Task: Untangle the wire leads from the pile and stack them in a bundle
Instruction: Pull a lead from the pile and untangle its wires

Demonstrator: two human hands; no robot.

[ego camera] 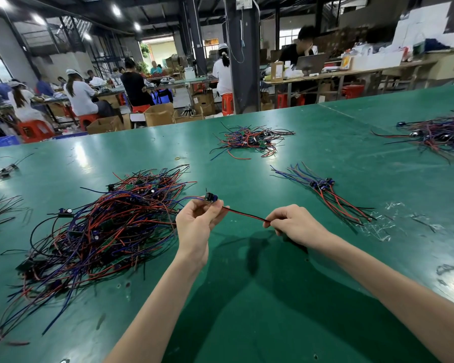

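A big tangled pile of red, blue and black wire leads (100,231) lies on the green table (247,297) at my left. My left hand (197,224) pinches the small blue circuit board of one wire lead (243,213) above the table. Its red and black wires stretch rightward to my right hand (296,224), which pinches their far end. Its blue wires trail back toward the pile. A neat bundle of aligned leads (325,189) rests on the table at the right, beyond my right hand.
A smaller tangle of leads (252,140) lies at the table's middle back, another heap (440,134) at the far right. Loose leads (3,171) sit at the left edge. Scraps of clear tape (388,226) lie right of the bundle. People work at benches beyond the table.
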